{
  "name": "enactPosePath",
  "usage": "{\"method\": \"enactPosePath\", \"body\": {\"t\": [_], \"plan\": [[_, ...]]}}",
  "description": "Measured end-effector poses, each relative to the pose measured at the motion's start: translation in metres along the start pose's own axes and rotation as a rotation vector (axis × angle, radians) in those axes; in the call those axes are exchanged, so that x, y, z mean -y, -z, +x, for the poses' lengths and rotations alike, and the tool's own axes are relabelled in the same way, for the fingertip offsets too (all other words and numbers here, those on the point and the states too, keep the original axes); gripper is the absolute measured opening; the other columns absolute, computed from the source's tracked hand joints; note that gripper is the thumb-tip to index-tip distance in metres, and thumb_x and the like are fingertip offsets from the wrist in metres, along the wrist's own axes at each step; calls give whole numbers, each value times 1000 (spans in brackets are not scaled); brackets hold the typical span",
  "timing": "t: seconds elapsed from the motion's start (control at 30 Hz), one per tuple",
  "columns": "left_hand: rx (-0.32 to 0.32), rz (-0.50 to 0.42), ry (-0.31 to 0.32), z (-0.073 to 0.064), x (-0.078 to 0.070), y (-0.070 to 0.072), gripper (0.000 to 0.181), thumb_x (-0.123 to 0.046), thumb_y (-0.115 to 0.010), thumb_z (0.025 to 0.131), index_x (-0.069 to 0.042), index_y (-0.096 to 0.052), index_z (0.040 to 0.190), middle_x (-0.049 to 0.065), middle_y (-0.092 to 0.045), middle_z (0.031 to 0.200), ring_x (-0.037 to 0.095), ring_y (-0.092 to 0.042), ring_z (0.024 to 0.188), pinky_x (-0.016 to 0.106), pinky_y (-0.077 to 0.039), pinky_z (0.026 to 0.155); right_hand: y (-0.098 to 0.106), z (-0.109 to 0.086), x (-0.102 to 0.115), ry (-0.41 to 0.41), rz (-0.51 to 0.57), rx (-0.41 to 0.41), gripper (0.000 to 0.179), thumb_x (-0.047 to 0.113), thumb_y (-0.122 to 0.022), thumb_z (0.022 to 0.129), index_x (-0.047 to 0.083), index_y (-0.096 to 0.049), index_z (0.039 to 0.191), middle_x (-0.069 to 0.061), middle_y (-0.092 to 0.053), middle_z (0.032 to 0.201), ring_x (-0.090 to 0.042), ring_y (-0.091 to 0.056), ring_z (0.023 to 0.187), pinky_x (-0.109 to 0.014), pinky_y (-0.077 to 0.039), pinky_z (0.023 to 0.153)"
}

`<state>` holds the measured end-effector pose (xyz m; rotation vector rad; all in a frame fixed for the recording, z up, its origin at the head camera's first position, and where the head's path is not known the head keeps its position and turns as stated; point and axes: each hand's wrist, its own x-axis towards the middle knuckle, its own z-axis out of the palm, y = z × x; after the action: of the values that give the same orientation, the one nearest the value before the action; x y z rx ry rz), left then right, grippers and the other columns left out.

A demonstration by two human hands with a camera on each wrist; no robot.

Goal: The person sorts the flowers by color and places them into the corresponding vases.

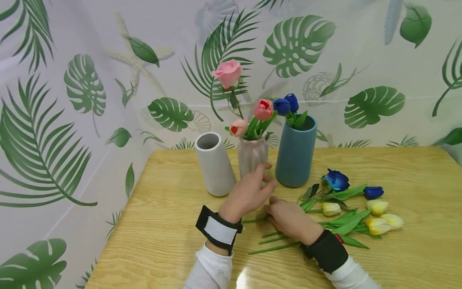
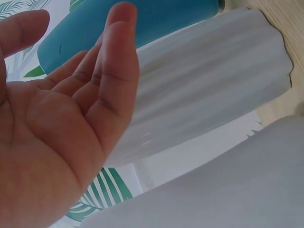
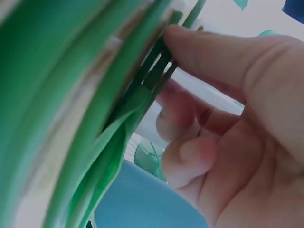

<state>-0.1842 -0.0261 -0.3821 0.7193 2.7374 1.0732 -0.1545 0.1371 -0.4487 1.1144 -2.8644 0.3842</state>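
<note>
My left hand [image 1: 248, 195] is in front of the ribbed pale vase [image 1: 249, 154], fingers spread and loosely bent, holding nothing. In the left wrist view its palm shows beside the ribbed side of that vase. My right hand [image 1: 294, 220] is low over the flowers lying on the table, its thumb and fingers pinching green flower stems [image 3: 159, 66]. Which blooms those stems carry is hidden. To the right lie a blue rose [image 1: 336, 180], a dark blue tulip [image 1: 373, 192] and several yellow tulips [image 1: 378, 226]. A pink rose [image 1: 229, 74] and pink tulips [image 1: 264, 109] stand in the ribbed vase.
A plain white vase [image 1: 216, 170] stands left of the ribbed one. At its right is a teal vase [image 1: 295, 156] with blue tulips [image 1: 282, 106] in it. The wooden table [image 1: 155, 241] meets a leaf-printed cloth [image 1: 137, 116] behind.
</note>
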Motion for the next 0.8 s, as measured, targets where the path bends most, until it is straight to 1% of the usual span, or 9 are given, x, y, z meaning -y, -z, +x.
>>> {"method": "enactPosePath", "body": {"t": [0.13, 0.2, 0.3, 0.4, 0.5, 0.6, 0.67, 0.73, 0.8], "plan": [[-10, -6, 16, -1, 1, 3, 48, -31, -50, 104, -13, -41, 147, 7, -68, 119, 20, -68, 103, 34, -54, 84, 7, 0, -2, 6, 53, -6, 8, 7, -73, 88, 14, -75, 88, -1, -54, 81, -13, -53, 62, -26, -41, 54], [-15, -12, 19, -2, 1, 6, 47, -30, -49, 104, -13, -41, 147, 7, -68, 118, 20, -68, 103, 34, -55, 82, 11, -1, -2, 12, 61, -36, 8, 7, -73, 88, 15, -76, 88, 1, -54, 80, -11, -54, 62, -25, -44, 56], [-16, -38, 29, -4, 0, 10, 47, -29, -50, 104, -12, -41, 147, 8, -68, 119, 20, -69, 102, 33, -55, 80, 16, -2, -1, 17, 28, -95, 6, 7, -74, 87, 13, -74, 87, 0, -49, 79, -9, -48, 58, -23, -41, 54], [-26, -65, 38, -6, 0, 14, 47, -29, -50, 104, -11, -41, 147, 9, -68, 119, 20, -69, 100, 32, -55, 77, 21, -5, 1, -21, 2, -139, 4, 9, -71, 90, 12, -71, 88, 0, -46, 76, -7, -41, 54, -23, -35, 51], [-56, -76, 33, -7, 1, 18, 46, -28, -50, 104, -12, -42, 146, 9, -68, 117, 20, -70, 95, 30, -54, 73, 26, -6, 3, -88, 40, -153, 3, 10, -68, 93, 12, -70, 92, 4, -53, 74, -5, -43, 54, -23, -37, 52], [-87, -76, 17, -8, 3, 22, 44, -25, -50, 104, -11, -43, 145, 10, -69, 115, 19, -69, 90, 29, -53, 69, 30, -5, 3, -151, 173, -132, 7, 11, -64, 96, 10, -71, 97, 4, -63, 76, -5, -53, 59, -24, -43, 55], [-99, -76, 10, -8, 4, 23, 44, -23, -51, 104, -11, -44, 145, 10, -69, 114, 18, -69, 88, 29, -53, 68, 31, -4, 4, -194, 322, -104, 12, 11, -61, 98, 6, -71, 103, -2, -68, 84, -9, -59, 62, -26, -47, 57], [-103, -72, 8, -9, 4, 25, 43, -22, -51, 104, -10, -45, 144, 11, -69, 113, 18, -69, 87, 29, -53, 67, 32, -3, 6, -258, 529, -83, 22, 13, -57, 101, 0, -68, 115, -12, -71, 97, -15, -64, 65, -29, -50, 57], [-98, -65, 9, -9, 5, 26, 43, -23, -51, 104, -10, -45, 144, 10, -69, 113, 19, -69, 86, 29, -53, 66, 32, -3, 9, -345, 795, -93, 34, 17, -54, 103, -4, -59, 129, -23, -67, 115, -20, -68, 72, -32, -54, 59]]}}
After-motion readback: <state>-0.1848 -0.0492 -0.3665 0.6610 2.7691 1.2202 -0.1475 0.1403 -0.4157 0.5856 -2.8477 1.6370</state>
